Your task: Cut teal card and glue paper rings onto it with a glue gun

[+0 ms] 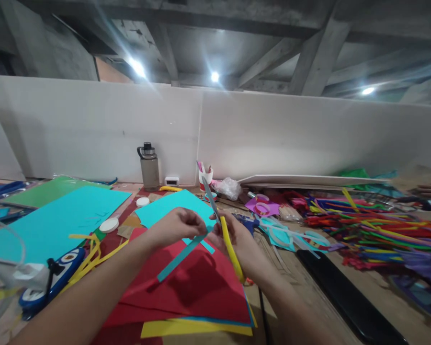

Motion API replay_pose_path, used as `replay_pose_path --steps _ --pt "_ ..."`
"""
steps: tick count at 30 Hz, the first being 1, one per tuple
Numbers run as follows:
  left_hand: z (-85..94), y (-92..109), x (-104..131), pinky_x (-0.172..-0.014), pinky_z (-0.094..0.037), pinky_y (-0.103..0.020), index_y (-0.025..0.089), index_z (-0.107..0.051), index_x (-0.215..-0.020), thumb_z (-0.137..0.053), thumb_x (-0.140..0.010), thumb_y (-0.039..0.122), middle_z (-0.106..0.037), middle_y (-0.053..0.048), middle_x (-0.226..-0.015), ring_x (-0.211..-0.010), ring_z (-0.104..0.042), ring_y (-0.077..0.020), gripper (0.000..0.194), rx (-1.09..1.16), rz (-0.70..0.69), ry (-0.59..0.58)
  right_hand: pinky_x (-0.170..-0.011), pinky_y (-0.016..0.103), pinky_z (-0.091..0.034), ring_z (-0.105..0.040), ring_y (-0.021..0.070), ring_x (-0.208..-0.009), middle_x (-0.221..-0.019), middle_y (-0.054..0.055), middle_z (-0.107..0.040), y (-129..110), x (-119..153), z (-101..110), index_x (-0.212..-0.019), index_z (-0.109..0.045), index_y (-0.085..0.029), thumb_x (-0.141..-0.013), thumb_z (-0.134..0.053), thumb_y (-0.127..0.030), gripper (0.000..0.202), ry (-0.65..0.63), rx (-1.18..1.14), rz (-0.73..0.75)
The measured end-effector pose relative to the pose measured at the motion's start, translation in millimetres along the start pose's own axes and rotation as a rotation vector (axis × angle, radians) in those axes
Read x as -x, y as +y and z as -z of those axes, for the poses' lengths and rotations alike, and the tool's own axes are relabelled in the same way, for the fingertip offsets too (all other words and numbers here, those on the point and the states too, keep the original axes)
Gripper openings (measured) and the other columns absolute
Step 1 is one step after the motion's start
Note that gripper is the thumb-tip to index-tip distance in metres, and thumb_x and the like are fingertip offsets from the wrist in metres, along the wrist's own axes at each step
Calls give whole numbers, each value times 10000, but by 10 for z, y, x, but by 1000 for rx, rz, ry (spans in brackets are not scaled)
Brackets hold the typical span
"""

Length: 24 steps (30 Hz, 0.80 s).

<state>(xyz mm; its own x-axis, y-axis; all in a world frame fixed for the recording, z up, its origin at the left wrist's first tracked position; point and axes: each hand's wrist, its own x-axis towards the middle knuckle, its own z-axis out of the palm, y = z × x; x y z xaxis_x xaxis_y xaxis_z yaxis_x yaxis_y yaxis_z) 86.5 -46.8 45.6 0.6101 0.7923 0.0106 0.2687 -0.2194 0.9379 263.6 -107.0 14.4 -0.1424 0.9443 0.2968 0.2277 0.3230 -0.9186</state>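
My left hand (pixel 181 223) is closed, its thumb and fingers pinching a narrow turquoise paper strip (pixel 177 262) that slants down to the left. My right hand (pixel 237 237) is wrapped around scissors with a yellow handle (pixel 230 249), the blades pointing up and away. The fingertips of this hand are also close to the strip's upper end; whether they touch it I cannot tell. Below both hands lies red paper (pixel 201 297) on top of yellow and blue sheets. A turquoise sheet (pixel 179 203) sits just behind my left hand.
At the back stand a grey bottle (pixel 150 171) and a pen cup (pixel 206 176). Large turquoise paper (pixel 50 220) and yellow strips (pixel 93 256) lie left. Right are a long black case (pixel 348 299), tape rolls (pixel 262 208) and a heap of colourful pipe cleaners (pixel 377 230).
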Motion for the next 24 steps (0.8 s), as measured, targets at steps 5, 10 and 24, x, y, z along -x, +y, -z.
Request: replay_pose_path --steps 5,10,24 --pt "16 -159 -32 -494 -327 -200 139 -569 -642 -718 -623 295 -473 41 -560 -491 -410 -60 217 604 -8 224 -724 267 -449 -503 140 -786 -895 8 -496 67 63 -131 -1216 -391 -231 -833 -558 -354 435 -36 33 26" --pt "-61 -261 -33 -549 -398 -204 134 -579 -712 -738 -612 266 -527 26 -646 -573 -488 -73 229 820 0 358 -741 274 -439 -519 163 -855 -930 32 -538 147 94 -204 -1160 -439 -217 -884 -473 -370 318 -45 133 51" --pt "-246 -249 -23 -530 -389 -208 137 -593 -693 -733 -616 244 -591 17 -616 -517 -516 -74 192 893 -18 354 -667 271 -423 -517 164 -744 -814 19 -562 79 87 -256 -901 -498 -197 -840 -530 -400 214 13 245 37"
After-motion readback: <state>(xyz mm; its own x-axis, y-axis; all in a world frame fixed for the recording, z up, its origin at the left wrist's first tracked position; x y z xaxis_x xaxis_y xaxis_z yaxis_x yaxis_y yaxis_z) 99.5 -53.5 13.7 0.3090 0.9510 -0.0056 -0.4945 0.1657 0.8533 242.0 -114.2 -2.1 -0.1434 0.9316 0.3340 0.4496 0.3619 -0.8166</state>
